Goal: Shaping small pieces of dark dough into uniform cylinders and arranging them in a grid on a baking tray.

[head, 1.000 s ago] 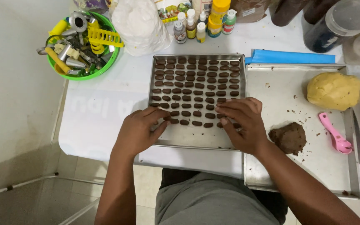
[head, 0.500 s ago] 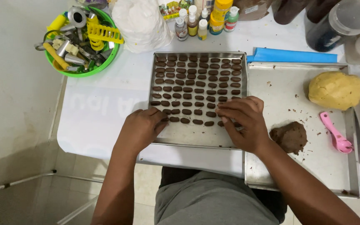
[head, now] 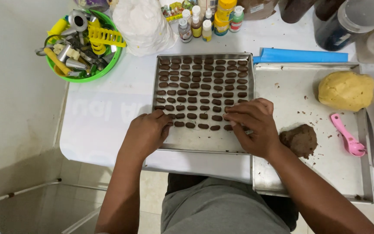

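Left hand [head: 146, 132]: rests at the baking tray's [head: 161, 73] near-left rows, fingers curled, grip unclear.
Right hand [head: 252, 125]: fingertips pinched over the last row — contents hidden.
Chocolate dough pieces [head: 202, 84]: fill most rows — front strip bare.
Brown dough lump [head: 299, 139]: remains on the adjacent tray [head: 282, 82].

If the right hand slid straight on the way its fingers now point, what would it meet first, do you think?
The right hand points left along the tray's nearest row, so it would probably meet the brown dough pieces there first, then the left hand.
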